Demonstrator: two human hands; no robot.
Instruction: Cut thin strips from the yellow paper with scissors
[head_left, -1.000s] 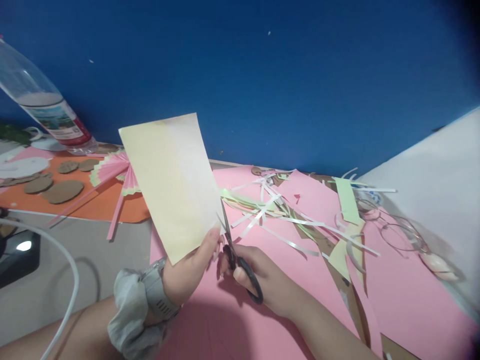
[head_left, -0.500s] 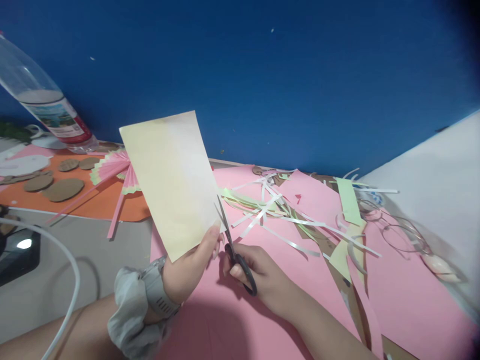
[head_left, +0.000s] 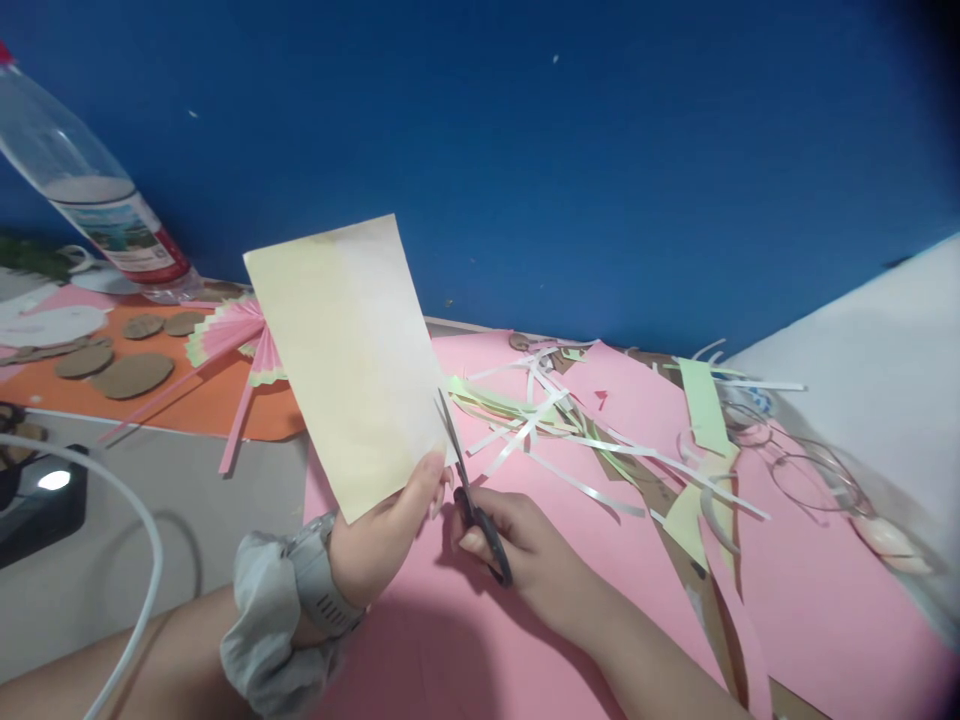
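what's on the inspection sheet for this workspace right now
surface: table under pink sheet and orange sheet
job's things: yellow paper upright; scissors at its right edge
clutter: paper strips, pink fan, cardboard discs, bottle, wire rings
grippers: left hand pinches paper's lower corner; right hand holds scissors
cables: white cable at left
surroundings: blue wall
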